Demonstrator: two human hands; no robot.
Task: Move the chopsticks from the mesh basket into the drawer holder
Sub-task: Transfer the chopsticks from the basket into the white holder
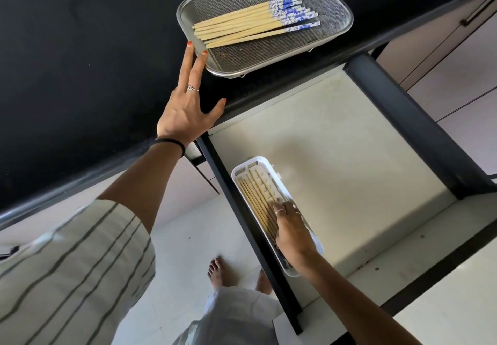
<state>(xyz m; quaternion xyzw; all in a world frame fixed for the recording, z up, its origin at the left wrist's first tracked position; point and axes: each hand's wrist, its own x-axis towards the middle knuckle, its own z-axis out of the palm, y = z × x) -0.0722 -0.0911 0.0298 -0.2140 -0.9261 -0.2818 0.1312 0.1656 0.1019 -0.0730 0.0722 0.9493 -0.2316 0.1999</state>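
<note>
A steel mesh basket (pixel 330 3) sits on the black counter and holds several bamboo chopsticks (pixel 242 26) with blue-and-white tops. My left hand (pixel 185 108) lies flat on the counter, fingers spread, two fingertips touching the basket's near-left rim. In the open drawer stands a white plastic holder (pixel 243 168) with several chopsticks (pixel 255 199) laid in it. My right hand (pixel 291 230) rests inside the holder on those chopsticks, fingers curled down over their ends; whether it grips them is hidden.
The black counter (pixel 80 62) stretches left of the basket. The drawer's pale floor (pixel 336 156) lies bare to the right of the holder, framed by dark rails (pixel 408 118). Cabinet fronts (pixel 457 48) at right. My bare feet (pixel 219 269) stand on the white floor below.
</note>
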